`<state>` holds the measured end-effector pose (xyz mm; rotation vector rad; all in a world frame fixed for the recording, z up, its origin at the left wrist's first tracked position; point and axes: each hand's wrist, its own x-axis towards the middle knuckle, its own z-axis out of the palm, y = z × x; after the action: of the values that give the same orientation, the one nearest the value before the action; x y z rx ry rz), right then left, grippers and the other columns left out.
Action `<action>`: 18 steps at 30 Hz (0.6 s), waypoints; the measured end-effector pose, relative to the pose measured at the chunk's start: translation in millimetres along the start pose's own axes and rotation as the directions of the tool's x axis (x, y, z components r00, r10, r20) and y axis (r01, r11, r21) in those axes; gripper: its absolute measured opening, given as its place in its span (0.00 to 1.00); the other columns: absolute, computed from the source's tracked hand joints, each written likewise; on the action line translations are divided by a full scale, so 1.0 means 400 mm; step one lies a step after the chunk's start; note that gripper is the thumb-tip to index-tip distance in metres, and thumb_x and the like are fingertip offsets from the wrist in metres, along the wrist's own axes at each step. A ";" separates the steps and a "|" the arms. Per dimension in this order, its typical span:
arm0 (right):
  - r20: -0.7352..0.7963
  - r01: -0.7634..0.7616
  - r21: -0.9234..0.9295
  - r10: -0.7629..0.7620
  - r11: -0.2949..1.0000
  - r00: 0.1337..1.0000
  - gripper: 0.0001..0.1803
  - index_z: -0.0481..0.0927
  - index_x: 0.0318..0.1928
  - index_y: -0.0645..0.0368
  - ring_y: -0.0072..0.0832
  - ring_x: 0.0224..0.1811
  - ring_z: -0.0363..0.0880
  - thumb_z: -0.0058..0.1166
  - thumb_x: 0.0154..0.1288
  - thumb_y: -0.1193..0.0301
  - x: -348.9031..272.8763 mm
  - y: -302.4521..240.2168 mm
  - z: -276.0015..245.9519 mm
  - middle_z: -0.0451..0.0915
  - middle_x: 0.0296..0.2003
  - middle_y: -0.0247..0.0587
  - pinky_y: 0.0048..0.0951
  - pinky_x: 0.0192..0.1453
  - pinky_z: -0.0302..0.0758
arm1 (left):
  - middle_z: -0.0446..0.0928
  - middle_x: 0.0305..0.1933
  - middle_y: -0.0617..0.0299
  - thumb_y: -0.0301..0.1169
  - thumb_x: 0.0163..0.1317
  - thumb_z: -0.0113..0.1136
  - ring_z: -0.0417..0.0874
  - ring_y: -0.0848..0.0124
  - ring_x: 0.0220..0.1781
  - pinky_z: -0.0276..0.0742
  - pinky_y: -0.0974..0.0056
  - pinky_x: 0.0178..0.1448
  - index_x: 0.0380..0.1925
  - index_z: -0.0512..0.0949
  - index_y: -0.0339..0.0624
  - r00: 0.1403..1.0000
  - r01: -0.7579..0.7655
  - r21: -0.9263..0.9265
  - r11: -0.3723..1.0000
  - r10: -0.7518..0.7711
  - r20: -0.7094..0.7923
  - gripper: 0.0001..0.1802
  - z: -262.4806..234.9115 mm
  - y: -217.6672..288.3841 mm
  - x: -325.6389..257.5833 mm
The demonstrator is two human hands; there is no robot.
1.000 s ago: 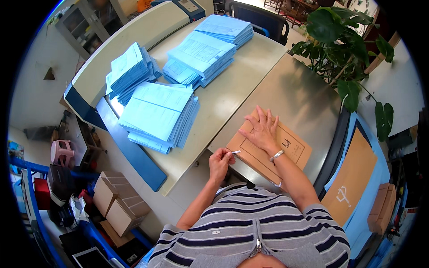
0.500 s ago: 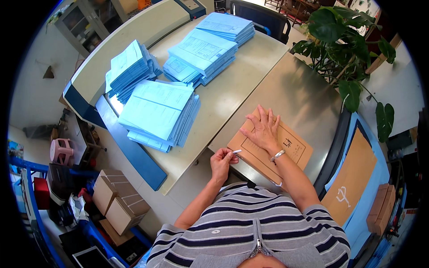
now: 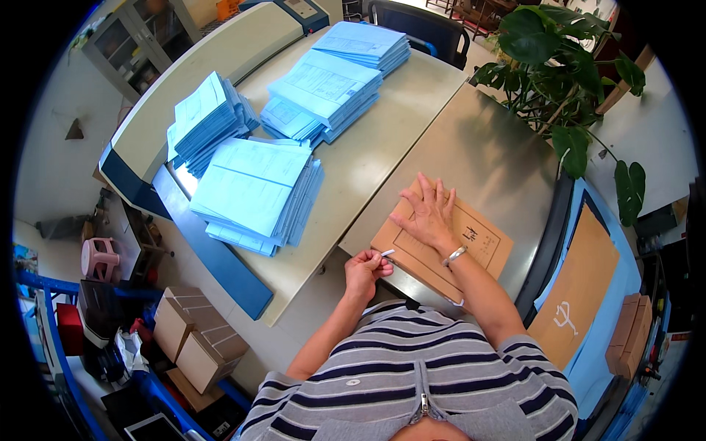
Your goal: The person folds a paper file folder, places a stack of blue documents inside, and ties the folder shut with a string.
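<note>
A brown cardboard file box (image 3: 482, 259) lies flat on the metal tabletop, close to my body. My right hand (image 3: 429, 219) rests on its lid with fingers spread, a pale bracelet (image 3: 455, 255) on the wrist. At the box's left corner, my left hand (image 3: 365, 273) pinches a short white strip (image 3: 387, 253) between thumb and fingers. That strip sits against the box edge; whether it is fastened there, I cannot tell. A second small white bit (image 3: 457, 302) shows at the box's near edge.
Stacks of blue paper folders (image 3: 254, 187) cover much of the cream table (image 3: 390, 125) at left. A leafy plant (image 3: 559, 81) overhangs the far right. Blue sheets and a brown board (image 3: 577, 290) lie at right. Cardboard boxes (image 3: 198, 331) stand at lower left.
The whole view has shifted slightly. Both hands keep nearly the same hold: the right flat on the file box, the left pinching the white strip.
</note>
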<state>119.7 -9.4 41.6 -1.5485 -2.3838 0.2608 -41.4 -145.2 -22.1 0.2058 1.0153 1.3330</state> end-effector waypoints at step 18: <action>0.007 0.009 0.027 -0.009 1.000 1.000 0.34 0.77 0.60 0.37 0.65 0.79 0.40 0.57 0.59 0.35 -0.007 -0.001 -0.018 0.51 0.77 0.46 0.74 0.76 0.31 | 0.72 0.26 0.57 0.19 0.63 0.62 0.74 0.70 0.29 0.71 0.63 0.34 0.32 0.75 0.37 0.645 -0.571 0.784 0.246 0.725 0.242 0.04 0.033 -0.014 -0.042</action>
<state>122.7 -12.2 47.9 -1.5275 -2.3823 0.2956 -26.6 -155.9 -9.9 1.4240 1.7903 1.5130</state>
